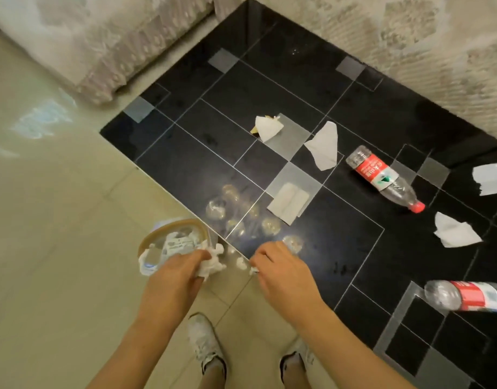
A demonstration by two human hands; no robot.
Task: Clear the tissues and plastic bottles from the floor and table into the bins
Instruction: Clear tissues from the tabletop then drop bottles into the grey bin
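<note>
Two white shoes (205,343) stand on the tan floor (59,248) at 6 o'clock, closest of all. Just above them are the hands. The left hand (174,279) grips a crumpled tissue (210,262), its fingers curled round it, right beside the bin (171,240). That bin sits on the floor at about 7 o'clock, by the corner of the counter (297,80), and it has white bits inside. The right hand (283,273) is over the counter's near corner, and its fingertips pinch a tiny white scrap (253,270). Another small white scrap (240,263) lies between the two hands.

The counter is black and shiny, with thin lines and grey squares on it. A folded tissue (288,203) lies flat on it near the middle. At 12 o'clock from that one is a tissue (268,127) with something yellowish under it, and a loose tissue (323,146) lies at 1 o'clock. A plastic bottle (382,175) with a red label and red cap lies on its side at 2 o'clock. One more tissue (454,231) lies at 3 o'clock, and a tissue (489,178) sits at the right edge. A second bottle (466,296) lies at 4 o'clock, cut off by the edge.

A pale sofa (87,46) stands at 11 o'clock.
</note>
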